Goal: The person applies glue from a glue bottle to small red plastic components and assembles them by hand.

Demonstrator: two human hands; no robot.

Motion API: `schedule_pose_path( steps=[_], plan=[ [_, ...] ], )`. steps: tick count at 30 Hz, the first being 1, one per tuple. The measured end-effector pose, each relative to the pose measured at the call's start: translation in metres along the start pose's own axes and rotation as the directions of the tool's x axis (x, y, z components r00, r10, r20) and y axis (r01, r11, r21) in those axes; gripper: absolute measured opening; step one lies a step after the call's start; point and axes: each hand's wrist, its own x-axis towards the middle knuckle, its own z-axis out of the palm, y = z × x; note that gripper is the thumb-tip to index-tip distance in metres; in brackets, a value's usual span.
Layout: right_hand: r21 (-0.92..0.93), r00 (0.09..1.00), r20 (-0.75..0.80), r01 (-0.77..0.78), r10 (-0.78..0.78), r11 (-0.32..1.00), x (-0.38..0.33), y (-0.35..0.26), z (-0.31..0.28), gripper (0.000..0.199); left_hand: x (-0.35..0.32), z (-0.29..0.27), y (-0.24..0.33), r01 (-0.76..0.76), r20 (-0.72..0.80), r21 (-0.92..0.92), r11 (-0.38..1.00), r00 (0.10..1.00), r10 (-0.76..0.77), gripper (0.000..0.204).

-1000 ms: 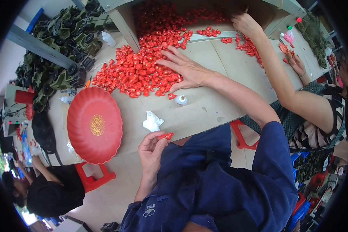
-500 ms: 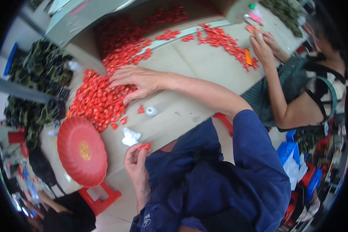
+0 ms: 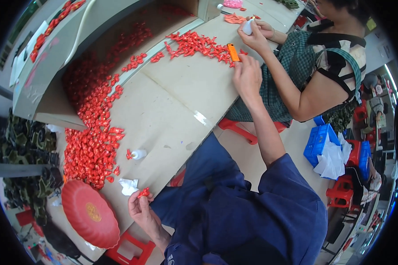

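Observation:
Between the thumb and fingers of my left hand (image 3: 143,212) is a small red plastic piece (image 3: 144,192), held near the table's front edge. My right hand (image 3: 248,77) reaches far to the right, fingers stretched down at the end of a row of red pieces (image 3: 194,46). Beside its fingertips stands an orange tool or block (image 3: 233,53) whose kind I cannot make out. A large heap of similar red pieces (image 3: 90,152) lies on the left. A small white bottle (image 3: 139,154) with a red tip lies by the heap, and a crumpled white tissue (image 3: 128,187) is close to my left hand.
A red scalloped plate (image 3: 82,207) leans at the table's left end. Red pieces spill from a grey open-fronted cabinet (image 3: 53,106). At my right a co-worker in a green checked apron (image 3: 292,62) holds a white bottle (image 3: 248,27). Red stools (image 3: 239,129) and a blue crate (image 3: 316,143) stand below.
My right hand has left the heap on the left and moved across to the row of pieces by the co-worker. My left hand keeps its red piece. The view has turned rightward.

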Motion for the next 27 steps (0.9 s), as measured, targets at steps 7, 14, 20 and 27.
schedule_pose_path(
  steps=[7,14,20,27],
  plan=[
    [-0.112,0.99,0.116,0.093,-0.08,0.989,0.02,0.058,0.024,0.062,0.002,0.002,0.0,0.018,-0.008,0.008,1.0,1.0,-0.018,0.022],
    [0.111,0.99,0.132,0.035,-0.05,0.993,-0.027,0.01,0.014,0.044,0.003,0.003,0.0,0.027,-0.038,0.014,1.0,0.999,-0.027,0.022],
    [0.298,0.923,0.105,0.326,-0.371,0.897,0.022,-0.006,0.032,0.047,0.002,0.003,0.001,0.034,-0.05,0.01,0.999,0.998,-0.034,0.022],
    [0.118,0.951,0.22,0.196,-0.219,0.973,0.059,-0.012,0.081,0.061,0.002,0.007,0.002,0.027,-0.058,0.014,1.0,0.998,-0.026,0.021]
  ],
)
